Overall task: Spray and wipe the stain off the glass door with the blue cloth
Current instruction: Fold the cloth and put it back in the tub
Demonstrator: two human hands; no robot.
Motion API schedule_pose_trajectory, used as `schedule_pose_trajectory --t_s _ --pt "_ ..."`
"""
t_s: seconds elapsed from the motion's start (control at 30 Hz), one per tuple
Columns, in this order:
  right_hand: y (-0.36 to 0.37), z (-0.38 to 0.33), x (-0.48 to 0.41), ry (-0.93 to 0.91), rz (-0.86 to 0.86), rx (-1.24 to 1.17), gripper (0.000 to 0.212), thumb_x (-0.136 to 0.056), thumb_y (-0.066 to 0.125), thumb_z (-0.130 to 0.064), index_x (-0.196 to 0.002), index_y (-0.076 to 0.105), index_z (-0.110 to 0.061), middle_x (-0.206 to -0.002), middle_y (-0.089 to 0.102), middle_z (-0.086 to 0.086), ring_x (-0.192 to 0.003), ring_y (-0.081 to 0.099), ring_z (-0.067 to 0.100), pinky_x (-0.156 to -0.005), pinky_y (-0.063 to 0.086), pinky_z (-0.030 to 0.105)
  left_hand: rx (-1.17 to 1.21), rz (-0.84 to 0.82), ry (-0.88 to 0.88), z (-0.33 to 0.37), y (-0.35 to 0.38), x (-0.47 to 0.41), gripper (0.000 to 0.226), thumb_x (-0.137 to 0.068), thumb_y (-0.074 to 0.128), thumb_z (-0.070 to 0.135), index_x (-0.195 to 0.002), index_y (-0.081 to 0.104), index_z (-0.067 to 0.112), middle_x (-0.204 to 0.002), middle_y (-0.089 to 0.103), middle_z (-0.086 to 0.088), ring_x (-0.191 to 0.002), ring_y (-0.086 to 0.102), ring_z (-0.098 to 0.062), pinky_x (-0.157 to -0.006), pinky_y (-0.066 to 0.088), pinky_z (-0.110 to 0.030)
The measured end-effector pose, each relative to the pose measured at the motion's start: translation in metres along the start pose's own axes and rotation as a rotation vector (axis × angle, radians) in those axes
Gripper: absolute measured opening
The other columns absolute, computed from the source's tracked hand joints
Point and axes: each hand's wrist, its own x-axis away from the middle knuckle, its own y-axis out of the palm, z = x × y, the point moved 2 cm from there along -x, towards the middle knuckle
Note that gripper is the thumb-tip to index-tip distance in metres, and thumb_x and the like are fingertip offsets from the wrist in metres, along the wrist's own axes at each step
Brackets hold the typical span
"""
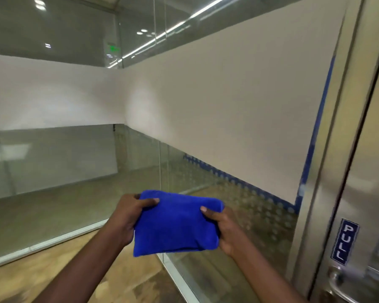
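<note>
I hold a folded blue cloth (175, 224) in front of me with both hands. My left hand (127, 213) grips its left edge, thumb on top. My right hand (224, 228) grips its right edge. The glass door (372, 171) stands at the far right, with a steel frame, a blue PULL sticker (344, 241) and a metal handle (337, 283) below it. No spray bottle is in view. I cannot make out a stain on the door from this angle.
A glass partition (228, 106) with a wide white frosted band runs from the door to a corner at centre, and another glass wall (53, 95) continues left. A blue dotted strip edges the band. Brown floor (42, 276) lies below.
</note>
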Motion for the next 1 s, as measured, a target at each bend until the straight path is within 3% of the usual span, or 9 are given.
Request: schedule_pose_trajectory --t_s 0.1,0.2,0.3,0.37,0.5,0.63,0.77,0.9,1.0 --pt "0.037 0.029 -0.028 0.043 0.01 0.084 0.04 -0.067 0.08 -0.008 -0.103 0.069 0.007 -0.099 0.074 0.022 -0.093 0.072 0.034 -0.077 0.059 0.042 -0.055 0.193 0.047 -0.017 -0.055 -0.009 0.064 -0.076 0.079 0.004 -0.131 0.047 0.005 -0.117 0.059 -0.021 -0.103 0.061 -0.036 -0.08 0.051 -0.041" --pt "0.077 0.053 -0.052 0.068 -0.082 0.156 0.027 -0.073 0.076 -0.002 -0.1 0.07 0.002 -0.097 0.075 0.018 -0.088 0.073 0.03 -0.066 0.058 0.035 -0.092 0.305 0.125 -0.029 -0.106 -0.009 0.062 -0.079 0.077 0.005 -0.131 0.046 0.018 -0.109 0.06 -0.016 -0.094 0.062 -0.029 -0.07 0.051 -0.036" --pt "0.113 0.07 -0.071 0.087 -0.203 0.221 0.027 -0.077 0.067 0.007 -0.103 0.069 0.003 -0.101 0.074 0.02 -0.095 0.07 0.036 -0.077 0.059 0.045 -0.101 0.351 0.138 -0.031 -0.156 -0.005 0.061 -0.079 0.075 0.0 -0.131 0.049 0.023 -0.109 0.062 -0.014 -0.097 0.064 -0.029 -0.08 0.055 -0.04" --pt "0.137 0.082 -0.081 0.081 -0.295 0.245 0.028 -0.078 0.068 0.007 -0.106 0.068 0.002 -0.104 0.074 0.019 -0.099 0.069 0.035 -0.085 0.057 0.048 -0.085 0.392 0.171 -0.03 -0.185 0.001 0.074 -0.074 0.077 -0.006 -0.134 0.045 0.023 -0.107 0.066 -0.014 -0.096 0.067 -0.029 -0.081 0.056 -0.04" --pt "0.184 0.107 -0.096 0.048 -0.381 0.283 0.018 -0.081 0.073 -0.005 -0.099 0.072 -0.004 -0.098 0.076 0.013 -0.097 0.07 0.03 -0.083 0.058 0.042 -0.324 0.622 0.277 -0.031 -0.226 0.014 0.09 -0.07 0.077 -0.008 -0.138 0.033 0.028 -0.09 0.067 -0.004 -0.079 0.066 -0.016 -0.059 0.052 -0.022" --pt "0.226 0.137 -0.113 0.051 -0.36 0.342 0.008 -0.081 0.076 -0.015 -0.085 0.071 -0.009 -0.083 0.076 0.006 -0.081 0.069 0.025 -0.068 0.056 0.036 -0.536 0.854 0.282 -0.041 -0.248 0.024 0.067 -0.084 0.065 0.0 -0.139 0.034 0.025 -0.079 0.063 -0.003 -0.074 0.062 -0.017 -0.061 0.048 -0.031" --pt "0.269 0.159 -0.125 0.049 -0.454 0.397 0.013 -0.081 0.077 -0.022 -0.08 0.069 -0.011 -0.081 0.073 0.007 -0.075 0.065 0.023 -0.069 0.055 0.04 -0.771 1.034 0.259 -0.045 -0.265 0.033 0.032 -0.094 0.05 0.002 -0.122 0.059 0.015 -0.104 0.066 -0.004 -0.096 0.058 -0.021 -0.085 0.044 -0.036" --pt "0.306 0.175 -0.135 -0.015 -0.562 0.443 0.017 -0.082 0.075 -0.027 -0.075 0.066 -0.014 -0.075 0.07 0.004 -0.074 0.064 0.024 -0.065 0.054 0.038 -0.897 1.143 0.259 -0.04 -0.284 0.044 0.019 -0.094 0.047 -0.001 -0.093 0.064 0.006 -0.094 0.066 -0.013 -0.084 0.055 -0.021 -0.075 0.039 -0.033" --pt "0.331 0.186 -0.134 -0.087 -0.666 0.414 0.019 -0.086 0.071 -0.025 -0.083 0.066 -0.008 -0.089 0.069 0.019 -0.086 0.065 0.039 -0.075 0.055 0.052 -1.005 1.307 0.229 -0.039 -0.296 0.06 0.017 -0.092 0.049 0.004 -0.082 0.062 0.008 -0.083 0.055 -0.004 -0.081 0.051 -0.024 -0.073 0.044 -0.042"
